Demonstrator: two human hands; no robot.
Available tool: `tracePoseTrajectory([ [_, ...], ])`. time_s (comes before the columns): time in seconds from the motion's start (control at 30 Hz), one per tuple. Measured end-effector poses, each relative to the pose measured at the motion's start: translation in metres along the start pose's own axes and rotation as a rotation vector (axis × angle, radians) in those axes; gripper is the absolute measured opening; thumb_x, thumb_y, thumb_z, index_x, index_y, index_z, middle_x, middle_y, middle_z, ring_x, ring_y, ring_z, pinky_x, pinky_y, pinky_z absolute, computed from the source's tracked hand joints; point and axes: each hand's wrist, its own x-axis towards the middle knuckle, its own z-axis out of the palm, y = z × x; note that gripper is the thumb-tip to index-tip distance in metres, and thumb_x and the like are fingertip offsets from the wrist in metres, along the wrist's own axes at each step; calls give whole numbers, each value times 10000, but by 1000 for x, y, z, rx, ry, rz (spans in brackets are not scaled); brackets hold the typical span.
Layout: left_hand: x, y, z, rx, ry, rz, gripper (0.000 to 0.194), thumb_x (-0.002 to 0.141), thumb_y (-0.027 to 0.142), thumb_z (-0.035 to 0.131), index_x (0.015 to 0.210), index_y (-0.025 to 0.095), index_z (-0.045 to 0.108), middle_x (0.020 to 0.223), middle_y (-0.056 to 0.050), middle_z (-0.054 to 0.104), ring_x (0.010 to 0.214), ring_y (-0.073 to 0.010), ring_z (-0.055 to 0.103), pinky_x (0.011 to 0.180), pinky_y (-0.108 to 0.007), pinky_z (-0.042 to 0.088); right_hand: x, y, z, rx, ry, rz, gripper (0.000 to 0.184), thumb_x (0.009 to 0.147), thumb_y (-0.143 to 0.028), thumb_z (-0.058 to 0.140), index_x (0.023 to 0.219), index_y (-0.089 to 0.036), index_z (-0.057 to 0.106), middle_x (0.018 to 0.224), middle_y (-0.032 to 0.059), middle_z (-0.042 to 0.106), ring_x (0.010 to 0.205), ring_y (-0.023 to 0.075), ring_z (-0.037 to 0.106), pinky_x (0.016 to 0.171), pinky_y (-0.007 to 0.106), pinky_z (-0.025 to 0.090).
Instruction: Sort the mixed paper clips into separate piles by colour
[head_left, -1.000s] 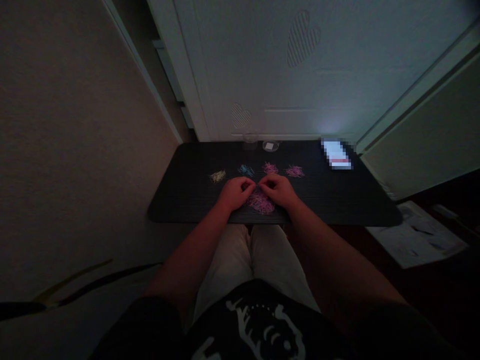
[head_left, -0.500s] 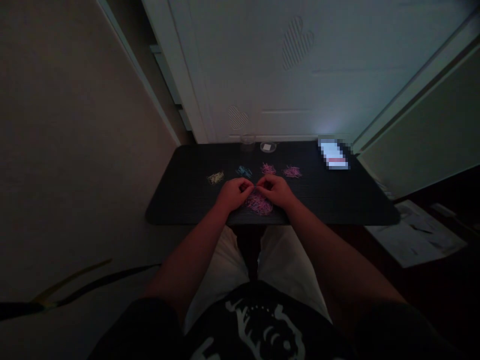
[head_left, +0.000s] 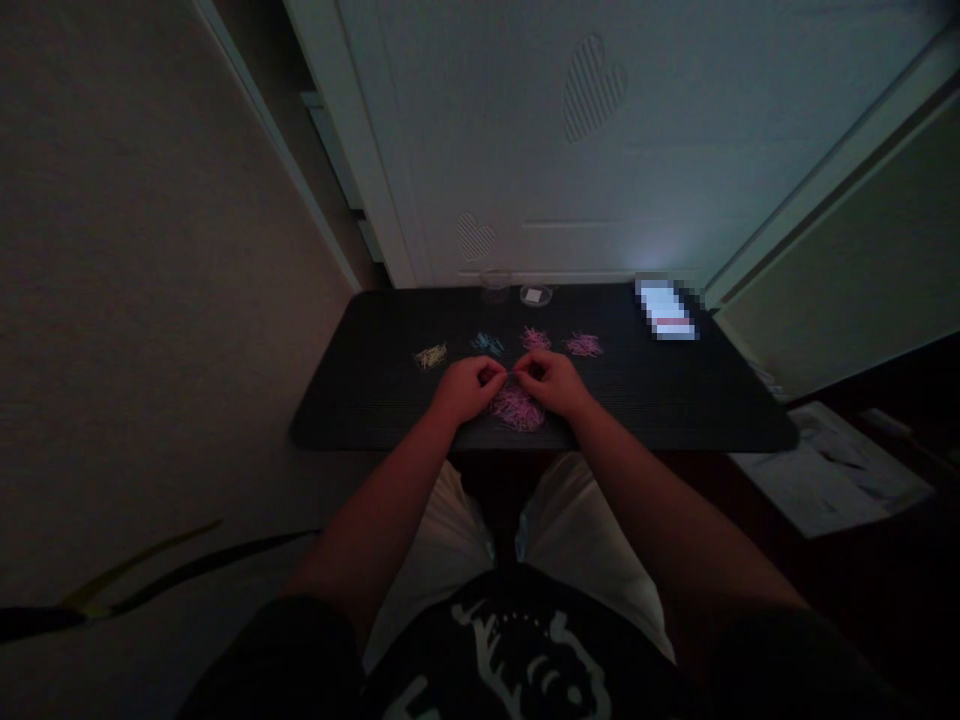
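Observation:
My left hand (head_left: pixel 471 388) and my right hand (head_left: pixel 551 380) meet fingertip to fingertip above the dark table (head_left: pixel 360 400). Both are closed in a pinch; whatever lies between the fingertips is too small and dim to name. Just below them is a loose heap of pink and purple thin strips (head_left: pixel 517 410). Beyond the hands, smaller piles form a row: pale yellow strips (head_left: pixel 431 356) on the left, blue strips (head_left: pixel 487 344), pink strips (head_left: pixel 535 338), and pinkish-purple strips (head_left: pixel 583 344) on the right.
A clear cup (head_left: pixel 495 286) and a round clear lid (head_left: pixel 535 295) with a white square stand at the table's back edge. A lit, blurred phone-like screen (head_left: pixel 666 308) is at the back right. A white panel (head_left: pixel 510 150) with hearts rises behind. Papers (head_left: pixel 832 470) lie low on the right.
Both hands stay pinched at nearly the same place over the heap. My legs have shifted slightly below the table; the piles look the same.

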Motion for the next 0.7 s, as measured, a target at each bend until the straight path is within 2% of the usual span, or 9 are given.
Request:
tracePoseTrajectory([
  [0.7, 0, -3, 1, -25, -8, 0, 184, 800, 312, 565, 846, 175, 678, 767, -9, 690, 682, -126, 600, 637, -240, 446, 2, 2, -1, -12, -26, -3, 80, 688, -206, 566, 708, -159, 627, 579, -8, 557, 526, 108, 485, 511, 233, 371],
])
